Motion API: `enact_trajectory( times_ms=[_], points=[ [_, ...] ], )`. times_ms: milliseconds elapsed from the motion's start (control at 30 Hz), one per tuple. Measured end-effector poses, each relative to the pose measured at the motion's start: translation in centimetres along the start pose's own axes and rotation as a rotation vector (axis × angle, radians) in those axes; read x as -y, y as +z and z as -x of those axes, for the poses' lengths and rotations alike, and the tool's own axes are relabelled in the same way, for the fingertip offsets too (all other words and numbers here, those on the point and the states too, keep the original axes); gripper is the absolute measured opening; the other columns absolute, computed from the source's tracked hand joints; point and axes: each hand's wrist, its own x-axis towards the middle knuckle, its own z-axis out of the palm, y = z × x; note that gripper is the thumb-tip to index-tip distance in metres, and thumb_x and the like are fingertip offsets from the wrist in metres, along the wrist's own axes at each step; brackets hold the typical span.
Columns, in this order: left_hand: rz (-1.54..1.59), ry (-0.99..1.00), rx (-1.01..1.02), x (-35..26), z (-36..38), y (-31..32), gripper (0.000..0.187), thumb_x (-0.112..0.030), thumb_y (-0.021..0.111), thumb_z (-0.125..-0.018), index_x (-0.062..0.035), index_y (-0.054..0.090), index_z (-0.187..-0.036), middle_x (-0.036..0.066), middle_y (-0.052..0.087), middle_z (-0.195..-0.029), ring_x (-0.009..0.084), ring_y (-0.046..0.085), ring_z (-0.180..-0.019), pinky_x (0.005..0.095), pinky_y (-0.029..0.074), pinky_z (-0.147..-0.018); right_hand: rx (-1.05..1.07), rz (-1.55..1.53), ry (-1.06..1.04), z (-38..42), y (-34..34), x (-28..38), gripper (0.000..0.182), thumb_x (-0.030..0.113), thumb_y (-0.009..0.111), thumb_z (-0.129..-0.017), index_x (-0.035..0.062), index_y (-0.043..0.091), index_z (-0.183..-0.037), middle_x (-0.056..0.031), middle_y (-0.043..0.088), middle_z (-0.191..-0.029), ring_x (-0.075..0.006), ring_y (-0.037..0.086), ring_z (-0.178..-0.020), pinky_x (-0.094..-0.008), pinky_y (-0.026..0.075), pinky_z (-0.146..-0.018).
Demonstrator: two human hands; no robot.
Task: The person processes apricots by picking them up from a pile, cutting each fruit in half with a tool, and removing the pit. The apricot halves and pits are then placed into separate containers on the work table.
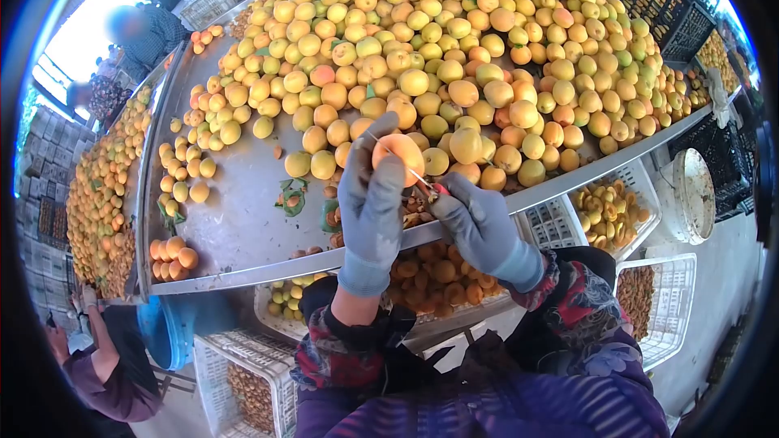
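An orange apricot [399, 156] is held between the thumb and fingers of my gray-gloved left hand [370, 215], just above the table's front edge. My gloved right hand [480, 223] is closed on a small knife [439, 189] with a red handle. Its thin blade points up and left and meets the lower side of the apricot. Just under the hands, brown pits and scraps lie along the table edge. Beyond them spreads a large heap of yellow-orange apricots [406, 81].
The steel table [235, 223] has a raised front rim. Below it stand a crate of halved apricots [446, 276], a crate of yellow halves [608, 215], crates of pits [251, 393], a white bucket [694, 195] and a blue bucket [166, 332]. Another person [105, 357] works at lower left.
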Motion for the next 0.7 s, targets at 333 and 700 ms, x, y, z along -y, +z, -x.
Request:
enact_trajectory(
  times_ms=[333, 700],
  points=[
    [0.185, -0.084, -0.167, -0.3, -0.2, 1.5, 0.048, -0.039, 0.054, -0.094, -0.0008, 0.049, -0.123, 0.009, 0.06, -0.101, 0.0152, 0.058, -0.084, 0.0253, 0.047, -0.07, -0.046, 0.158, -0.023, -0.1, -0.5, -0.6, 0.022, 0.029, 0.059, -0.092, 0.0065, 0.055, -0.093, -0.0145, 0.051, -0.059, -0.0359, 0.056, -0.056, -0.0385, 0.041, -0.047],
    [0.535, -0.297, -0.169, -0.4, -0.6, 0.1, 0.044, -0.034, 0.058, -0.093, -0.0041, 0.049, -0.124, 0.009, 0.062, -0.1, 0.0139, 0.056, -0.076, 0.0275, 0.049, -0.07, -0.05, 0.272, -0.078, -0.2, -0.4, -1.1, 0.021, 0.028, 0.062, -0.09, 0.008, 0.055, -0.092, -0.0138, 0.052, -0.059, -0.0363, 0.056, -0.057, -0.0393, 0.042, -0.047]
  ],
)
